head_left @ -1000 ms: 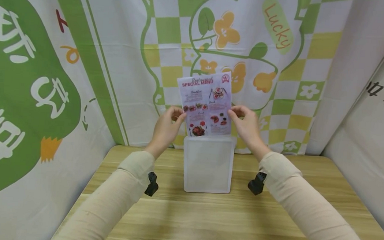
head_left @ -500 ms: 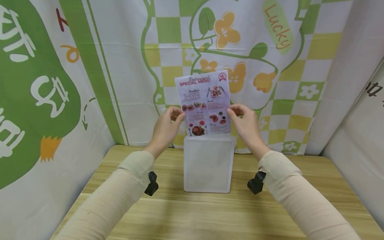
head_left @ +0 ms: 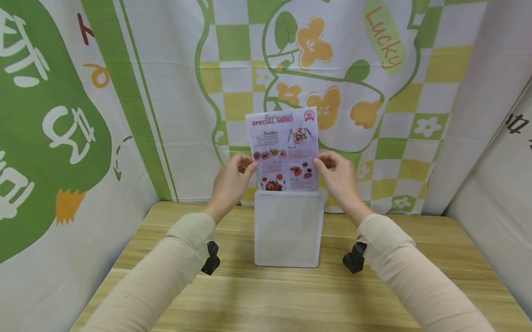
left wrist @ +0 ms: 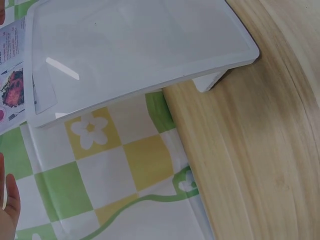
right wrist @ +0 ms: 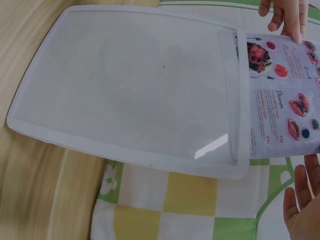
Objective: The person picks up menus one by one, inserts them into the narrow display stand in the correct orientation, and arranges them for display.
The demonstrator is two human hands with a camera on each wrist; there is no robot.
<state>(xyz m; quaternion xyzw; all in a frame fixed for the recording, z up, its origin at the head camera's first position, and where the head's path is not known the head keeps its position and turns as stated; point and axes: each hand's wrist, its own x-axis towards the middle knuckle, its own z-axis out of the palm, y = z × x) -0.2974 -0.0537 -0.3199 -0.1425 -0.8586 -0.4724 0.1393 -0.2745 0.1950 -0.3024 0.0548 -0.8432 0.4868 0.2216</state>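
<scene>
A printed menu sheet [head_left: 285,147] headed "Special Menu" stands above a white-framed sign holder [head_left: 288,228] in the head view. My left hand [head_left: 233,182] pinches the sheet's left edge between thumb and fingers. On the opposite edge, my right hand [head_left: 340,178] pinches it at about the same height. The right wrist view shows the menu's lower strip lying behind the holder's clear front, just inside the rim. Only part of the left hand [left wrist: 10,205] appears in the left wrist view. Both hands stay above the holder's top rim, apart from it.
The holder leans upright on a wooden table [head_left: 280,309], with a white support foot [left wrist: 207,81] behind it. Close behind the table's far edge hangs a green and yellow checkered cloth [head_left: 230,42]. Printed cloths hang at both sides. Each wrist wears a small black camera [head_left: 211,258].
First the menu shifted slightly left and tilted. Since then it has moved down with both hands and straightened a little, its bottom deeper in the holder. The holder has stayed in place.
</scene>
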